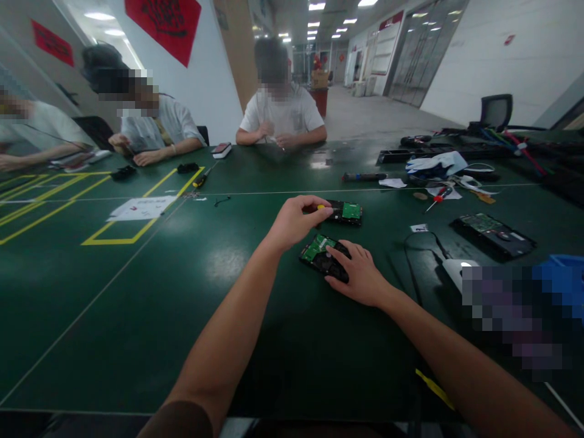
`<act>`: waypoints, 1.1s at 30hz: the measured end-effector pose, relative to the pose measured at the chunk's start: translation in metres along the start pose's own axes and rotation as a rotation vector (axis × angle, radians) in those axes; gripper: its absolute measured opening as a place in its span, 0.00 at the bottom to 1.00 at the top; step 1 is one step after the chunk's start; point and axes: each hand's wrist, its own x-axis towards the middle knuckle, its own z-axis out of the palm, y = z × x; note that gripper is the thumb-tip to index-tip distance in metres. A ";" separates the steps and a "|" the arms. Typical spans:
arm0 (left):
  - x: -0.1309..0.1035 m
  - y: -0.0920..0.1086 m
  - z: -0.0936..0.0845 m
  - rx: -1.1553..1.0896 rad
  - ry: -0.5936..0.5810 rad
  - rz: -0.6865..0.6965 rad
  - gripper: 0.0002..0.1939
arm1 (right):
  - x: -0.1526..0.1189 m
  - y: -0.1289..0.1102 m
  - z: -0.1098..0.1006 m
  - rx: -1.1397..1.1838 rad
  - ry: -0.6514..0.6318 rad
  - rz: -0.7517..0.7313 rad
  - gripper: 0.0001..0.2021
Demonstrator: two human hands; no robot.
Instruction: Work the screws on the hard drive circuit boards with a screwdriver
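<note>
Two hard drives lie on the green table with their circuit boards facing up. My left hand [294, 222] is closed, pinching a small yellow-ended tool [321, 207] at the left end of the farther hard drive [351, 211]. Most of this tool is hidden by the fingers, so its exact kind is unclear. Closer to me, my right hand [358, 274] grips the nearer hard drive [319, 248], its thumb and fingers lying over the right side of the black case. The left part of that green board stays uncovered.
A third hard drive [495, 234] lies to the right, near a red screwdriver [438, 198] and gloves [435, 164]. A dark cylindrical tool [364, 177] lies beyond. White paper [141, 208] and a yellow-black screwdriver [201, 179] are at left. Several people sit across the table.
</note>
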 end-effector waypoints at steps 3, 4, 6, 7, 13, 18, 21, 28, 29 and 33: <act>0.002 0.004 -0.007 0.135 -0.052 0.086 0.09 | -0.001 0.000 0.000 0.007 0.002 -0.002 0.37; 0.003 0.005 -0.009 0.156 -0.073 0.102 0.09 | -0.001 0.000 -0.001 0.009 0.005 -0.004 0.37; 0.005 0.005 -0.013 0.168 -0.116 0.121 0.09 | -0.002 -0.001 -0.002 0.013 0.007 -0.012 0.37; 0.006 0.006 -0.015 0.173 -0.138 0.129 0.09 | -0.002 -0.001 -0.002 0.015 0.004 -0.018 0.37; 0.013 0.015 -0.026 0.275 -0.271 0.209 0.09 | -0.002 0.000 -0.001 0.009 -0.006 -0.012 0.37; 0.018 0.023 -0.032 0.378 -0.359 0.270 0.07 | 0.000 0.005 -0.004 0.010 -0.021 -0.024 0.37; 0.019 0.022 -0.032 0.398 -0.357 0.270 0.08 | 0.001 0.008 -0.007 0.023 -0.028 -0.039 0.37; 0.015 0.032 -0.024 0.556 -0.429 0.346 0.10 | 0.003 0.007 -0.012 0.027 -0.049 -0.045 0.37; 0.014 0.035 -0.022 0.583 -0.432 0.354 0.10 | 0.003 0.007 -0.012 0.028 -0.049 -0.048 0.37; 0.011 0.042 -0.015 0.635 -0.448 0.337 0.11 | 0.002 0.009 -0.010 0.017 -0.055 -0.054 0.38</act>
